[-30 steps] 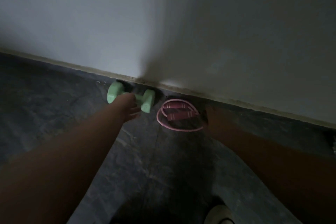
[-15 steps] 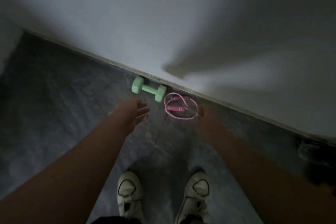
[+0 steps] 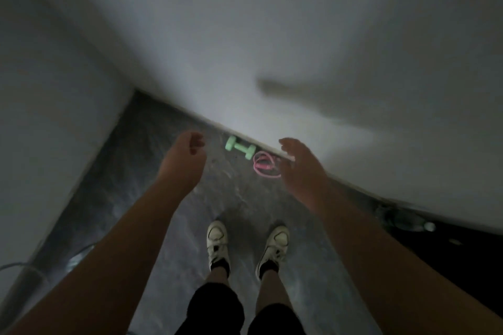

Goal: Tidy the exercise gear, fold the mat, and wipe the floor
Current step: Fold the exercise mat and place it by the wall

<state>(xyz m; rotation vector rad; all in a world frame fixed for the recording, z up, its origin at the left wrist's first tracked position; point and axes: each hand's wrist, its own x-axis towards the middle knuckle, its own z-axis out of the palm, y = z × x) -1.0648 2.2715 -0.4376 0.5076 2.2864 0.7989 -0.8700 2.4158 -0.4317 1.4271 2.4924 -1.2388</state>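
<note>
- No text, label, brand, number or sign can be read anywhere in this dim, blurred view.
</note>
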